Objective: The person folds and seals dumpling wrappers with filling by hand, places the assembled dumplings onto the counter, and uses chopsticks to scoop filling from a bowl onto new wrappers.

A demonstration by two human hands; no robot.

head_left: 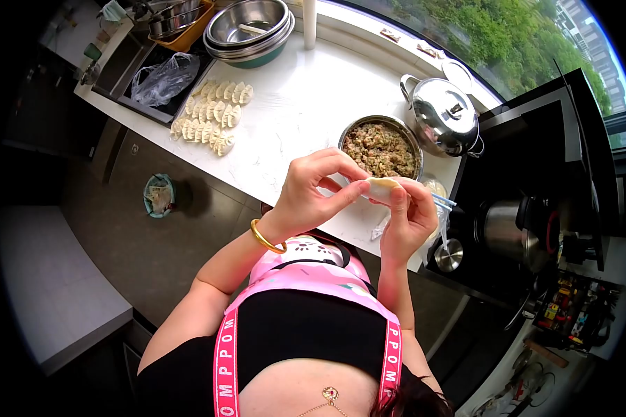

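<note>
The left hand (318, 189) and right hand (408, 214) pinch opposite ends of the dumpling (381, 189), at 6 o'clock from the metal bowl (418, 153); the dough is presumably light, soft, tear-prone; hold its edges gently, sparing the middle.

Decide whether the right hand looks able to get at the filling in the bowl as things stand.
Probably yes: the filling lies close by in an uncovered bowl. The right hand would likely need to let go first, since it and the left hand are both pinching a dumpling.
</note>
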